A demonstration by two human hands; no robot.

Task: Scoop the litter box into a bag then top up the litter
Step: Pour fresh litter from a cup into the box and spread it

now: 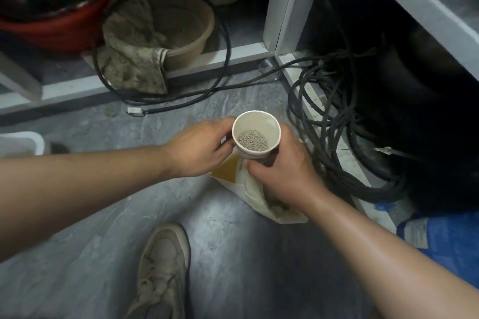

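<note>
Both hands grip a paper cup (256, 134): left hand (199, 149) at the rim, right hand (282, 173) low. Light, crushable; litter (252, 140) inside spills easily.

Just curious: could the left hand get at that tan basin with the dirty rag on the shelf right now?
Probably not yet: the left hand holds the paper cup of litter. The path to the tan basin looks open otherwise.
</note>
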